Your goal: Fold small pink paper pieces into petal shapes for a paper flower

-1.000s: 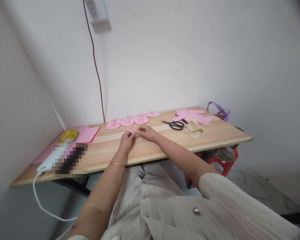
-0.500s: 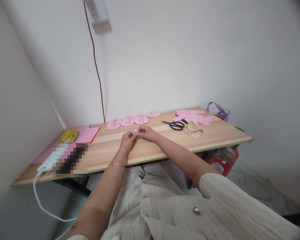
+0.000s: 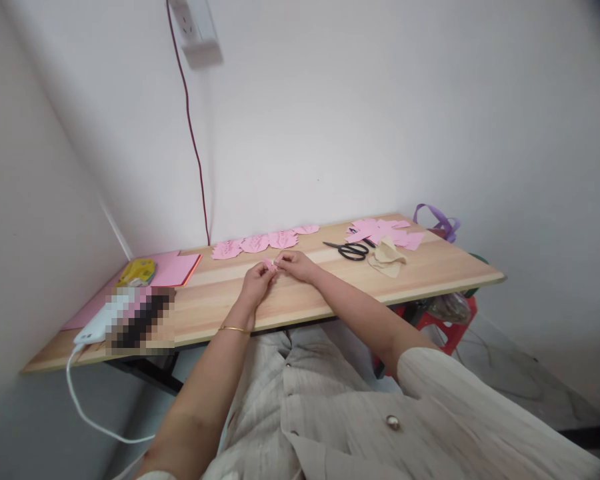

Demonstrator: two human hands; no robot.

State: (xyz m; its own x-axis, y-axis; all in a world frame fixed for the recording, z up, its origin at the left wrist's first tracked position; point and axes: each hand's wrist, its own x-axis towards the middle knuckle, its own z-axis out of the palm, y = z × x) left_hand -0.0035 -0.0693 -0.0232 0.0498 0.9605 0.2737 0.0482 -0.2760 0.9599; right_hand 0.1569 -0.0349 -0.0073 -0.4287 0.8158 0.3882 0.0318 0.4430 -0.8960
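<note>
Both my hands meet over the middle of the wooden table (image 3: 300, 300). My left hand (image 3: 255, 283) and my right hand (image 3: 294, 265) pinch a small pink paper piece (image 3: 269, 265) between their fingertips; most of the piece is hidden by the fingers. A gold bangle sits on my left wrist. Behind the hands, a row of folded pink paper shapes (image 3: 263, 243) lies along the wall.
Black scissors (image 3: 351, 250), a beige paper scrap (image 3: 387, 259) and a heap of pink paper pieces (image 3: 383, 233) lie at the right. Pink sheets (image 3: 173, 269), a yellow packet (image 3: 137, 272) and a white charger with cable (image 3: 93, 328) lie at the left. A purple ribbon (image 3: 437, 221) hangs off the far right corner.
The hands have stayed in the same place. The fingers have shifted slightly on the pink paper piece, which now shows less between them.
</note>
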